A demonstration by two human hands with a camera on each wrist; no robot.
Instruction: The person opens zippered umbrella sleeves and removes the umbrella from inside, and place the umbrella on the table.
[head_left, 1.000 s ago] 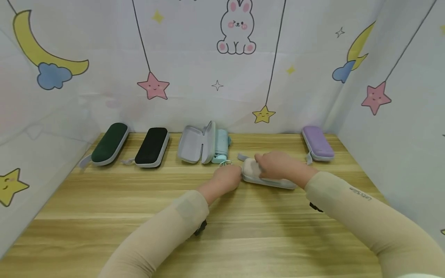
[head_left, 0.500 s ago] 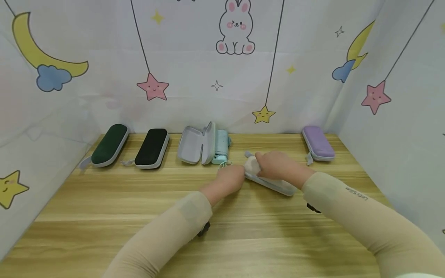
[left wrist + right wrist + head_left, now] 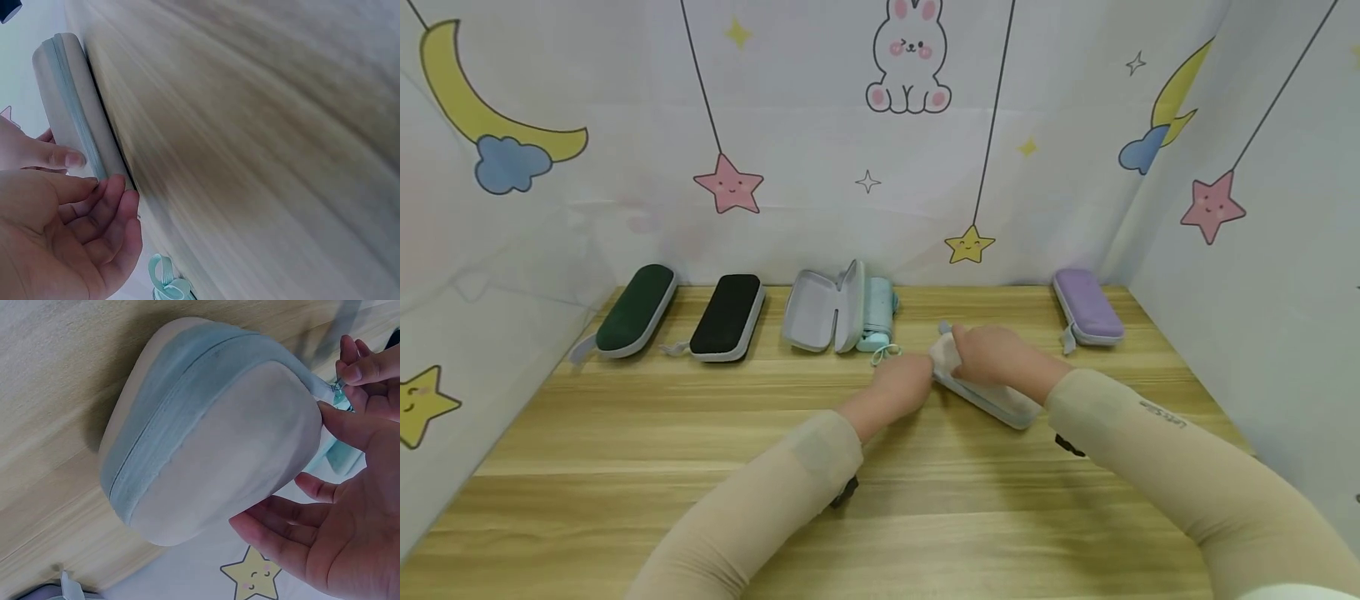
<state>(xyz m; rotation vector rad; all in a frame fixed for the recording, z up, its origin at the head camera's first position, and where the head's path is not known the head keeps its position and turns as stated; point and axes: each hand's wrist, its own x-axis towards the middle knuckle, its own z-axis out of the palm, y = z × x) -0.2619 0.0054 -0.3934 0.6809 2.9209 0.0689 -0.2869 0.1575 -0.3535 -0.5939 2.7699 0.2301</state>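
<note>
A cream zippered hard case (image 3: 1000, 402) with a grey-blue zipper band lies slanted on the wooden table. My right hand (image 3: 1000, 358) grips it from above, thumb on one side and curled fingers on the other, as the right wrist view shows. At the case's left end my left hand (image 3: 901, 385) pinches the zipper pull (image 3: 338, 382); this is small and mostly covered by the fingertips. Along the visible side the zipper seam (image 3: 169, 403) looks closed. Just beyond my left hand lies a light-blue folded umbrella (image 3: 878, 312) with a looped cord (image 3: 886, 354).
An open pale case (image 3: 823, 312) stands beside the umbrella, against the back. Further left lie a black case (image 3: 727, 317) and a dark green case (image 3: 636, 312). A purple case (image 3: 1086, 307) sits at the back right. Printed cloth walls (image 3: 820, 100) border the wooden table (image 3: 700, 442).
The cream case has turned, its right end swinging nearer to me. My left hand has shifted slightly right, staying at the case's left end, while my right hand keeps its grip.
</note>
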